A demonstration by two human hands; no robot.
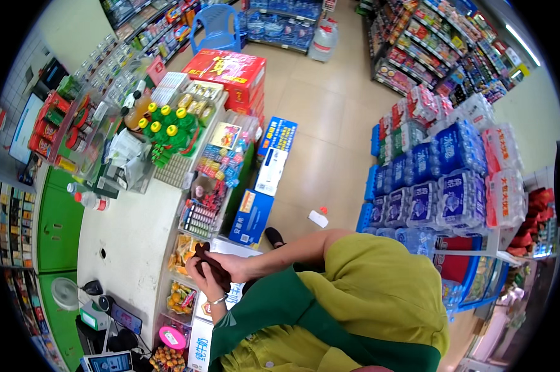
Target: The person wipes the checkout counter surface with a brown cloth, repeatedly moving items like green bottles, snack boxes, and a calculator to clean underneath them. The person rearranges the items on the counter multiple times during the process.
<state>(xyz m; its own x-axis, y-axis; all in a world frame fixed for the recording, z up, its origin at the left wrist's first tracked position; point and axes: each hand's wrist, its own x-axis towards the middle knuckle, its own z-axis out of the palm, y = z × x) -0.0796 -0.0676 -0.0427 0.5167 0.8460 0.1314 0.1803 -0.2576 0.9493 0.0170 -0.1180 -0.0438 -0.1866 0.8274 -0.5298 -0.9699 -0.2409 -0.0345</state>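
Observation:
Both my hands are together over the edge of a white counter (126, 237). They hold a crumpled dark brown cloth (217, 269). My left hand (205, 279), with a silver bracelet at the wrist, grips it from the counter side. My right hand (229, 267) holds it from the other side, its thumb near the top of the cloth. Below the hands are open bins of orange-wrapped snacks (180, 251) and small orange fruit-like items (180, 297). Part of the cloth is hidden by my fingers.
Green bottles with yellow caps (173, 125) stand on the counter's far part. Blue cartons (252, 218) and red boxes (229, 69) line its side. Shrink-wrapped water bottles (419, 186) are stacked to the right. A phone (126, 318) and a payment device (94, 316) are at the lower left.

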